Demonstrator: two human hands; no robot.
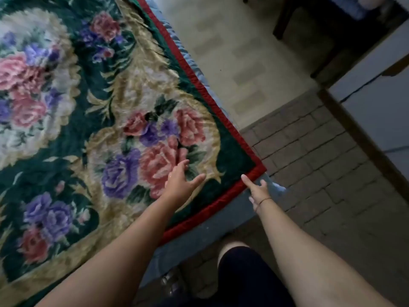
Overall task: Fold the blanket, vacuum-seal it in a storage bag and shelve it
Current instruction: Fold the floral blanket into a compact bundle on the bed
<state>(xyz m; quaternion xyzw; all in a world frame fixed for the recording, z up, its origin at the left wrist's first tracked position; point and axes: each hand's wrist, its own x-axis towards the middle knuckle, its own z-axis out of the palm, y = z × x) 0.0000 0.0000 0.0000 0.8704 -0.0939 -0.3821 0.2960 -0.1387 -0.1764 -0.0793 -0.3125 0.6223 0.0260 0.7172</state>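
A thick blanket [93, 111] lies spread flat on a bed, dark green with pink and purple roses, gold leaves and a red border. My left hand [180, 181] reaches over it near its close right corner, fingers straight and spread, just above or touching the pile. My right hand [256, 191] is at the red border beside that corner, forefinger extended onto the edge and the other fingers loosely bent, holding nothing that I can see. No storage bag or vacuum is in view.
A blue-grey bed sheet [205, 231] shows under the blanket's edge. The floor [309, 165] is grey brick-pattern tile, lighter further off. Dark wooden furniture legs [285, 16] stand at the top right and a white cabinet [380, 103] with a dark base runs along the right.
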